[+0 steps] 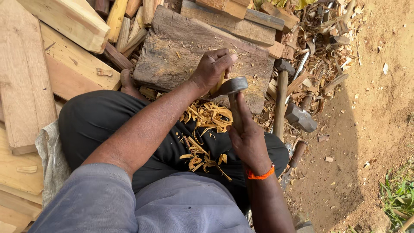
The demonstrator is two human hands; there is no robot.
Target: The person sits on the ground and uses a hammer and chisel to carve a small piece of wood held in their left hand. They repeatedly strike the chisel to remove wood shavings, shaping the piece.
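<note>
Right hand [248,138] clenched on the hammer [233,88] handle, head raised. Left hand [212,69] grips a thin yellow wood piece [221,82] upright on the worn chopping block [189,51]. Piece looks light, stiff, splintery; best held high, clear of the blow. Shavings [207,129] litter the lap

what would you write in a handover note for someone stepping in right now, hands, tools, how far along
Left hand: closed on a small yellowish wood piece, held against the dark wooden chopping block.
Right hand: grips the handle of a hammer, whose head sits by the left hand.
Nearby: two spare hammers on the ground to the right, planks to the left.
Done: a heap of yellow wood shavings lies on the lap.
Left: the piece is still in hand on the block; its shape is hidden by the fingers.
</note>
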